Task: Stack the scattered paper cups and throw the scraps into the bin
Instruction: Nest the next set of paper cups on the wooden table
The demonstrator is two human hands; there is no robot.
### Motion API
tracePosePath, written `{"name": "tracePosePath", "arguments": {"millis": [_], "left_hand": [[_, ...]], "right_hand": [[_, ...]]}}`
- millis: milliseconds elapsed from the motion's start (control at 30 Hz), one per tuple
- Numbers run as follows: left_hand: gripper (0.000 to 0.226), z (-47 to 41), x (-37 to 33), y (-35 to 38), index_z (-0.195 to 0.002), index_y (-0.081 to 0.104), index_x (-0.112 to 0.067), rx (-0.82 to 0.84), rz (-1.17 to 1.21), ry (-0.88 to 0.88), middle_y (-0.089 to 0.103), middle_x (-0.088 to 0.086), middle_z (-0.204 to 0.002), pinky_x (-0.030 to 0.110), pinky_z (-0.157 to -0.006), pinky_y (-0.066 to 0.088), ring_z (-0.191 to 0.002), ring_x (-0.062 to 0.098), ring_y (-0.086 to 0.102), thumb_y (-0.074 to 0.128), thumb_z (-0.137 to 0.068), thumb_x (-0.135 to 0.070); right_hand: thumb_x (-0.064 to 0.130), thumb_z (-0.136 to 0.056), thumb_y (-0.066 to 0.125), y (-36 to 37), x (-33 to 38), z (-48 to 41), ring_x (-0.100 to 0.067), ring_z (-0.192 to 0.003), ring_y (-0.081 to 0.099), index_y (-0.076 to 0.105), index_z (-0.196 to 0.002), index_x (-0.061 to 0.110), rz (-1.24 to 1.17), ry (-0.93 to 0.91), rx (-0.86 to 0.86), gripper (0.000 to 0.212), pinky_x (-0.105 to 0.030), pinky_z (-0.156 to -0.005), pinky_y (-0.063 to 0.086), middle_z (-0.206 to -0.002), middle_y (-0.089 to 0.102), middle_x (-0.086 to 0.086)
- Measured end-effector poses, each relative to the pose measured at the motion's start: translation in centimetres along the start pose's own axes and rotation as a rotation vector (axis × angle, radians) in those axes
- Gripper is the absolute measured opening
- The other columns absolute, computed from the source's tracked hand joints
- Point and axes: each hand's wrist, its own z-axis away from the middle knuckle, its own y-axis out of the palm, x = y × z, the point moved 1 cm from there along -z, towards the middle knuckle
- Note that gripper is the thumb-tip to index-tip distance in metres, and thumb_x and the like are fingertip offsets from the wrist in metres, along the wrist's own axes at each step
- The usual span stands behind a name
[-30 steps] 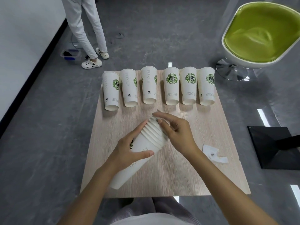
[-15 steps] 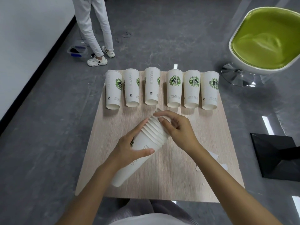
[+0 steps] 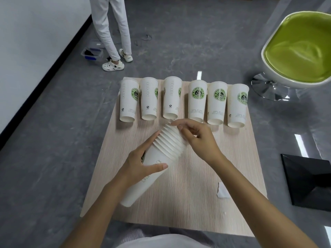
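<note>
On the right hand (image 3: 200, 140), the fingers (image 3: 180, 122) would best press the top rim squarely along the stack's axis, not sideways. They are curled, pinching the rim end of the stack of cups (image 3: 170, 144), held slanted over the table (image 3: 206, 203). The left hand (image 3: 141, 163) wraps its middle. Beyond, six cups (image 3: 197, 102) stand upturned, and a paper scrap (image 3: 222, 192) lies at the right.
</note>
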Motion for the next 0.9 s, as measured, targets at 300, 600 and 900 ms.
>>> {"name": "tracePosePath", "arguments": {"millis": [300, 600, 900], "left_hand": [[0.091, -1.2, 0.9, -1.4, -0.138, 0.029, -0.064, -0.014, 0.024, -0.016, 0.048, -0.048, -0.125, 0.011, -0.093, 0.042, -0.115, -0.017, 0.050, 0.085, -0.073, -0.031], [0.092, -2.0, 2.0, -4.5, -0.138, 0.030, -0.066, -0.074, 0.070, -0.024, 0.045, -0.040, -0.137, 0.018, -0.102, 0.040, -0.125, -0.014, 0.046, 0.087, -0.071, -0.036], [0.095, -2.6, 3.6, -7.8, -0.144, 0.033, -0.055, -0.172, 0.143, -0.051, 0.043, -0.033, -0.145, 0.033, -0.113, 0.037, -0.134, -0.006, 0.042, 0.086, -0.067, -0.043]], "right_hand": [[0.005, -0.096, 0.048, 0.6, 0.1, -2.4, -0.031, -0.088, 0.061, 0.071, -0.097, 0.022, -0.067, 0.005, -0.009, 0.028, -0.031, -0.078, 0.045, -0.092, 0.071, -0.004], [-0.001, -0.095, 0.044, 2.7, -0.9, -6.5, -0.034, -0.077, 0.058, 0.070, -0.097, 0.010, -0.108, 0.032, -0.015, 0.028, -0.046, -0.071, 0.047, -0.083, 0.065, -0.015], [0.009, -0.096, 0.049, 6.6, -1.4, -12.6, -0.011, -0.073, 0.062, 0.070, -0.095, 0.013, -0.093, 0.074, 0.022, 0.021, -0.029, -0.075, 0.052, -0.081, 0.068, -0.002]]}}
